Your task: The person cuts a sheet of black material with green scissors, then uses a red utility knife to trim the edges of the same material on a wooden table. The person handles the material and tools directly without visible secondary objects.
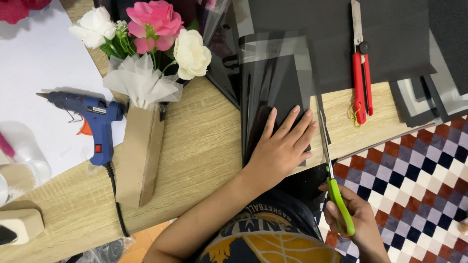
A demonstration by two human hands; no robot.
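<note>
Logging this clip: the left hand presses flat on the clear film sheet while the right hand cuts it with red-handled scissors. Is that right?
Not quite. The scissors in the right hand have green handles, as the head view shows; the red-handled cutter lies unused farther up the table. The left hand does press flat on the clear film sheet.

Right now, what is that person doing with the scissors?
A person is cutting a clear plastic sheet at a wooden table. The left hand lies flat on the sheet, pinning it down over dark paper. The right hand holds green scissors, blades running along the sheet's right edge. A blue glue gun lies to the left, beside a bunch of flowers in a cardboard holder. A red cutter rests further back.
</note>
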